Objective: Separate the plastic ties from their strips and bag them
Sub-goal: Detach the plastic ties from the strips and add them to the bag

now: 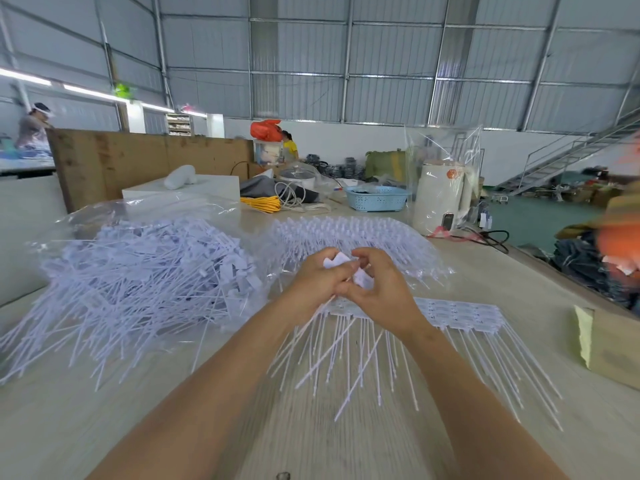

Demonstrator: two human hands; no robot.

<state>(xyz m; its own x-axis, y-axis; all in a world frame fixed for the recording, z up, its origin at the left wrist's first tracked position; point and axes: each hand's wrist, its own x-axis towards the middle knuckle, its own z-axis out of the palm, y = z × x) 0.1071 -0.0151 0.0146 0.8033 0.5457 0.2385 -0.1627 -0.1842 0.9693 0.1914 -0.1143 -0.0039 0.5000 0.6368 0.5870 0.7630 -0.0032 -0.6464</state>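
A strip of white plastic ties [460,315] lies flat on the table in front of me, tails pointing toward me. My left hand [317,280] grips a bunch of detached ties, their flat heads [332,261] showing above its fingers and their tails fanning out below the wrist. My right hand [377,284] pinches a tie head [363,279] right against the left hand, above the strip's left end. To the left lies an open clear plastic bag [86,220] holding a big heap of loose ties [145,275]. A second stack of tie strips [349,233] sits just behind my hands.
A cardboard box [613,344] stands at the right table edge. Farther back are a blue basket [377,199], a white kettle in plastic wrap [440,199], yellow cord [261,203] and cables. Beyond the right edge the floor drops away. People work in the background.
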